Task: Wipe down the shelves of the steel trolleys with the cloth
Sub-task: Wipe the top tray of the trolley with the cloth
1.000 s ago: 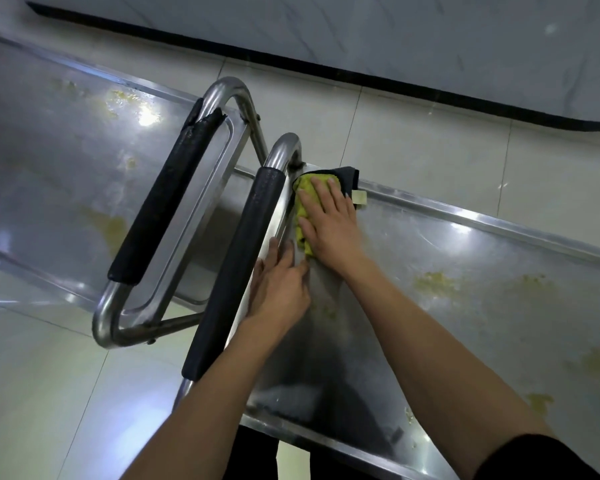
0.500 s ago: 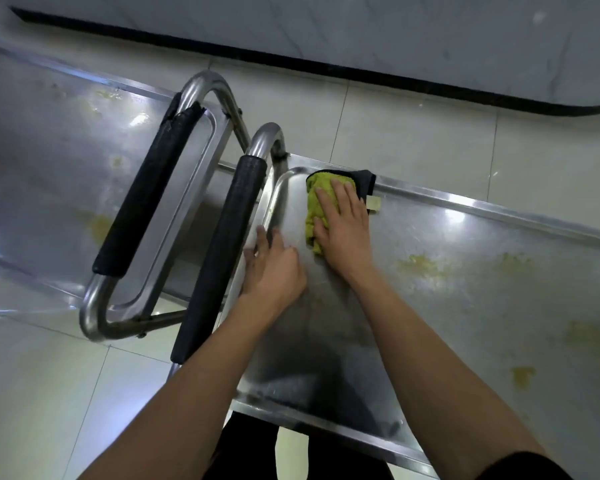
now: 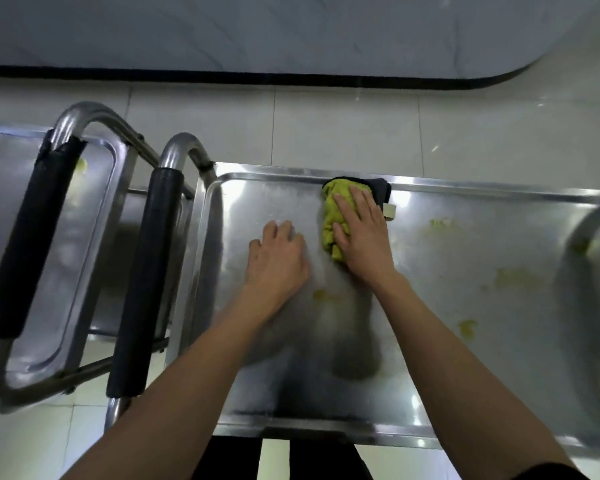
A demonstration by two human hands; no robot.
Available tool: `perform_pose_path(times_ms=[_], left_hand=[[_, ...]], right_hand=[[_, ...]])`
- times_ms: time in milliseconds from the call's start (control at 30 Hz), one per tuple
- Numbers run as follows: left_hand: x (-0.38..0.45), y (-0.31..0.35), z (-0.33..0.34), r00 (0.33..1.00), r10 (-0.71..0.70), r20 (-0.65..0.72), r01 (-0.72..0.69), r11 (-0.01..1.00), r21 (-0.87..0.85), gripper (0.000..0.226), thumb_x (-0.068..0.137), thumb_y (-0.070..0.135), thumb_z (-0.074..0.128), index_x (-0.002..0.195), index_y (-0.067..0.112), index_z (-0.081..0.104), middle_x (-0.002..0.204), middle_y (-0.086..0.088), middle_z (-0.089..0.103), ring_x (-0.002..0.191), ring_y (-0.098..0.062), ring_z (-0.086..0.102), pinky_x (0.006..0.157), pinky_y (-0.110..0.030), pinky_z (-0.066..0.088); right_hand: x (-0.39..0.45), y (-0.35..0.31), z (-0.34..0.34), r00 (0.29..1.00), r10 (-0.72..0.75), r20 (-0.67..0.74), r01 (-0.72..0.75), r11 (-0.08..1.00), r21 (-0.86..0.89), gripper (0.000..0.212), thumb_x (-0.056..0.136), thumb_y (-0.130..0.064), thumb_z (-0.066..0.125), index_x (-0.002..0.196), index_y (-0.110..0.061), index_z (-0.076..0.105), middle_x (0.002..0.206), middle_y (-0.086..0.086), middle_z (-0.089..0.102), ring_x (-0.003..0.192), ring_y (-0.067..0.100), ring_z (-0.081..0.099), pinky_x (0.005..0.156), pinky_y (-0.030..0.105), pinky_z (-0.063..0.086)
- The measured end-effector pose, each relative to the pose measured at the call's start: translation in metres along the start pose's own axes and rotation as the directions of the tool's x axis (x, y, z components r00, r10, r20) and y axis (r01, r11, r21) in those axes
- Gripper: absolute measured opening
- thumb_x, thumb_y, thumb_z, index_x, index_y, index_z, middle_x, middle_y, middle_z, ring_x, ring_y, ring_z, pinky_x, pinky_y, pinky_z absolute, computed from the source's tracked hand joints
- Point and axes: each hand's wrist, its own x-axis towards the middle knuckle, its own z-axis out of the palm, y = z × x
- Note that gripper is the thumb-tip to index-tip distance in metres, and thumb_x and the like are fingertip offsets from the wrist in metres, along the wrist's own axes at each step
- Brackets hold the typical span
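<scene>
As yellow smears wait at three o'clock, the right hand (image 3: 362,237) presses flat on the cloth (image 3: 334,216) by the shelf's (image 3: 465,358) far rim, while the left hand (image 3: 278,261) rests open beside it.

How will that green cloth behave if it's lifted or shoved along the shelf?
Probably floppy: the cloth lies bunched in soft folds under the right hand, so it should sag when lifted. Likely light, since a flat palm alone moves it. It should slide easily over the shiny steel shelf, though it may ruck up against the far rim.
</scene>
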Motion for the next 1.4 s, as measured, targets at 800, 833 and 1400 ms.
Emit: perform_pose_path(times_ms=[800,833,1400], left_hand=[[0.007,-0.001,0.016,0.998,0.055,0.033,-0.059,0.99,0.131,0.043,0.094,0.037,0.041,0.131,0.017,0.052,0.143,-0.004,0.034,0.13,-0.028,0.03,0.086,-0.053,0.046],[0.005,-0.003,0.016,0.998,0.061,0.027,-0.064,0.989,0.131,0.043,0.094,0.037,0.04,0.131,0.018,0.051,0.143,-0.004,0.034,0.131,-0.028,0.03,0.086,-0.053,0.046],[-0.088,-0.099,0.036,0.968,-0.222,-0.116,0.191,0.955,-0.228,0.036,0.093,0.031,0.055,0.127,0.02,0.059,0.15,-0.01,0.04,0.143,-0.03,0.027,0.112,-0.054,0.033]], right_hand=[[-0.033,0.086,-0.032,0.979,0.186,-0.081,-0.189,0.982,-0.031,0.05,0.1,-0.031,0.046,0.149,-0.026,0.039,0.164,0.001,0.017,0.152,0.027,0.008,0.122,0.046,0.013],[-0.037,0.078,-0.028,0.982,0.169,-0.081,-0.172,0.985,-0.031,0.05,0.099,-0.031,0.046,0.148,-0.025,0.039,0.164,0.002,0.018,0.152,0.027,0.007,0.123,0.045,0.012],[-0.051,-0.077,0.037,0.999,0.014,0.039,-0.016,0.999,0.036,0.061,0.099,-0.021,0.042,0.157,-0.019,0.02,0.166,0.004,0.002,0.153,0.025,-0.009,0.123,0.049,0.005]])
